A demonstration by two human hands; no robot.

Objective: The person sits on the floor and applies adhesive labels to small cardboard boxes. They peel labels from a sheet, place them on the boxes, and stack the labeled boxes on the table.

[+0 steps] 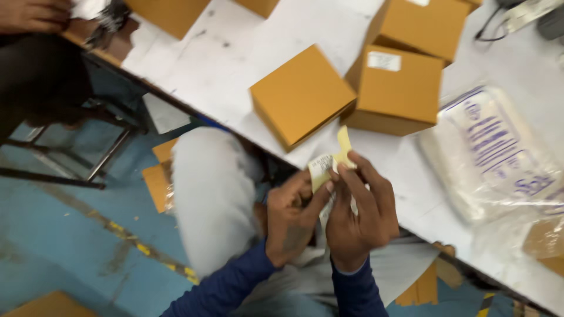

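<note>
1. Far left, top corner: a co-worker's hand (pixel 32 14) is seen at the table (pixel 235 53) edge, beside something shiny and crumpled; what it is cannot be told. It is kept apart from the wearer's own hands.
2. Lower left: flattened brown card pieces (pixel 157 182) lie on the blue floor (pixel 70 235), apparently dropped clear of the work surface.
3. Centre: the left hand (pixel 292 214) is raised above the lap, just off the table edge. Its fingers (pixel 320 196) are closed in a pinch on the lower part of a small label slip (pixel 321 167), thumb on top, which steadies it.
4. Just right of it: the right hand (pixel 359 217) touches the left. Its fingers (pixel 352 176) are pinched on the same slip at the yellowish backing strip (pixel 343 147), which curls upward, seemingly being peeled away. The slip is thus held in the air between both hands, in front of the boxes, not resting on anything.
5. Behind the hands: a closed brown box (pixel 301 94) sits tilted at the table edge, within easy reach; a second box (pixel 399 88), bearing a white label, stands touching it.
6. Right: a clear printed plastic bag (pixel 493 152) lies flat on the table, off to the side.
</note>
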